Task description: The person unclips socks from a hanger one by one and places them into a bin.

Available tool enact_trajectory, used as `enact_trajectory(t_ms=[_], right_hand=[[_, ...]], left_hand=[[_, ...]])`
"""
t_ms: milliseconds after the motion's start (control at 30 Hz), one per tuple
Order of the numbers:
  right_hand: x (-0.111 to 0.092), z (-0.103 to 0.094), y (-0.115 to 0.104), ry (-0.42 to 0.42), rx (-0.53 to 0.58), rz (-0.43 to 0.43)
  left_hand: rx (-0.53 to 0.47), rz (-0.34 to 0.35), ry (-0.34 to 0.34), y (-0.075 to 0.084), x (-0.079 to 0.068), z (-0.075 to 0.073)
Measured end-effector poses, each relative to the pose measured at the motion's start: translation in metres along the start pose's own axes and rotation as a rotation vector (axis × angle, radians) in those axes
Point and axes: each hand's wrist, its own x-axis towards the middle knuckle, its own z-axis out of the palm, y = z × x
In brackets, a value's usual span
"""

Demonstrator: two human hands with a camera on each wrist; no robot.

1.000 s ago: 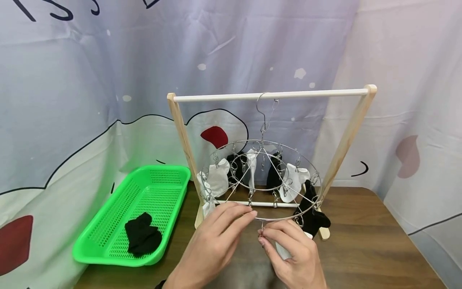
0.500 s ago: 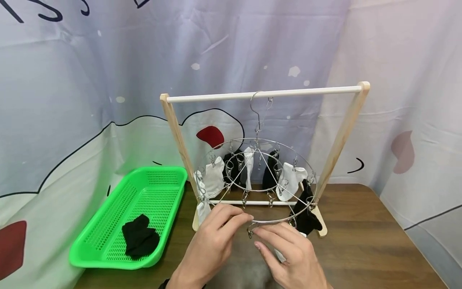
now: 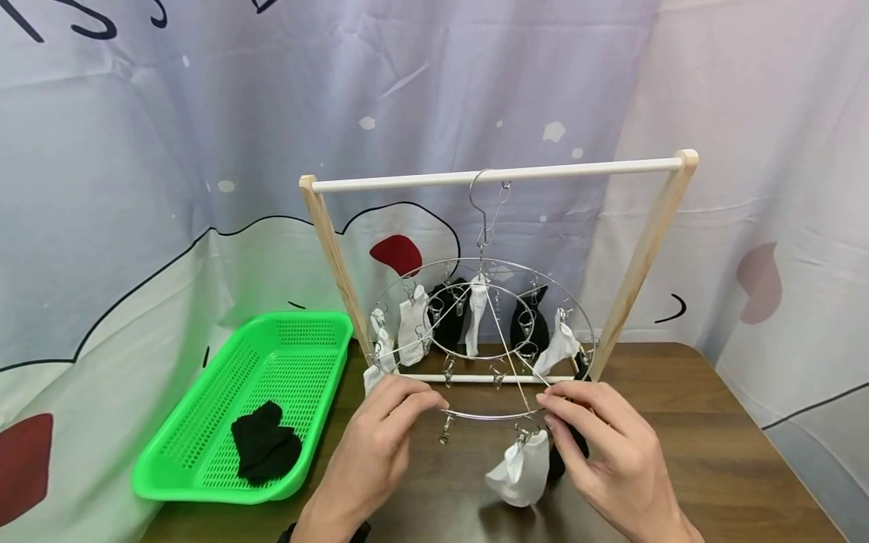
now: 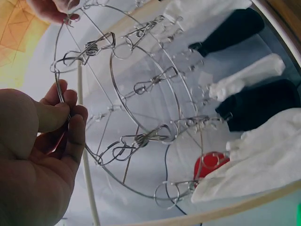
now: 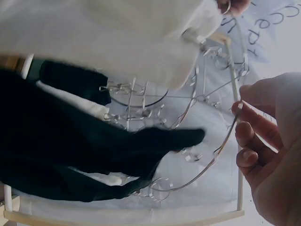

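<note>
A round wire clip hanger [image 3: 498, 262] is hooked on the white bar of a wooden stand. My left hand [image 3: 373, 452] pinches its outer ring at the front left; the left wrist view shows thumb and fingers [image 4: 63, 113] on the wire. At the front right, my right hand [image 3: 614, 452] pinches the same ring between thumb and fingertips. A white sock [image 3: 521, 469] hangs from clips at the front, between both hands. A bare clip [image 3: 445, 430] dangles near my left fingertips. Behind the right hand hangs a black sock [image 5: 94, 136], partly hidden in the head view.
To the left, a green plastic basket [image 3: 145, 471] holds a bunched black sock [image 3: 265, 443]. More white and black socks, such as a white one [image 3: 413, 332] and a black one [image 3: 531, 324], hang round the ring. The stand [image 3: 327, 234] rises from a wooden table [image 3: 720, 452] before a printed curtain.
The ring has turned: its front clips shifted left and the back socks right. My right hand moved right along the rim, baring the front white sock. The left hand stayed at the rim.
</note>
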Motion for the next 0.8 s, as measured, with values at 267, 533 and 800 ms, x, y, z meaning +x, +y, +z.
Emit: enact_trajectory(t_ms=[267,533,800], right_hand=[[-0.011,-0.003,0.012,-0.038,-0.026,0.022],[-0.011,0.005,0.006,-0.035,0.022,-0.011],[-0.007,0.015,-0.006,-0.014,-0.02,-0.037]], left_hand=[[-0.002,-0.034,0.009,-0.011,-0.007,-0.006],[-0.006,-0.071,-0.015,-0.007,-0.007,-0.006],[-0.207,-0.009,-0.059,0.014,0.0,-0.017]])
